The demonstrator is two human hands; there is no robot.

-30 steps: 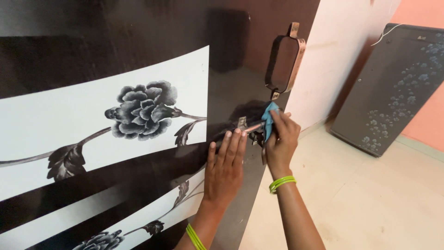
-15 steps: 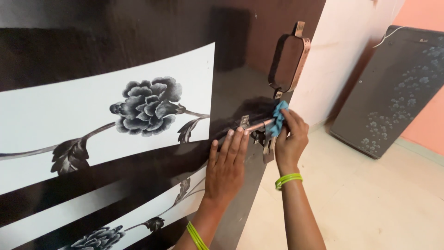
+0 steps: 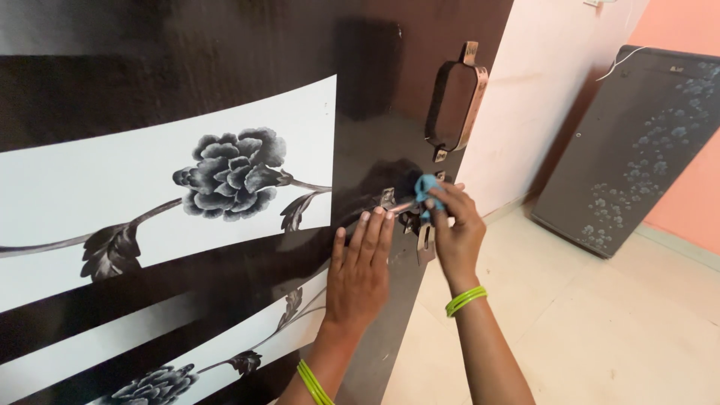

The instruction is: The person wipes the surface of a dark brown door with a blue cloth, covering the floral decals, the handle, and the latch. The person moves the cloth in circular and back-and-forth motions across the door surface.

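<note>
**Q:** What does the head view show?

**A:** Pale floor tiles run toward a dark grey fridge at 3 o'clock. A dark door with white bands and grey flowers fills the left. Its metal handle sits at 1 o'clock.

**Q:** And the hands?

**A:** The left hand lies flat on the door, fingers together, holding nothing. The right hand is pinched shut on a blue cloth, pressed to the latch bolt just below the handle.

**Q:** What changed?

**A:** Half a second ago the cloth sat nearer the door edge; now it has slid inward along the bolt. I judge the wiping is mid-stroke, the latch not yet finished
</note>
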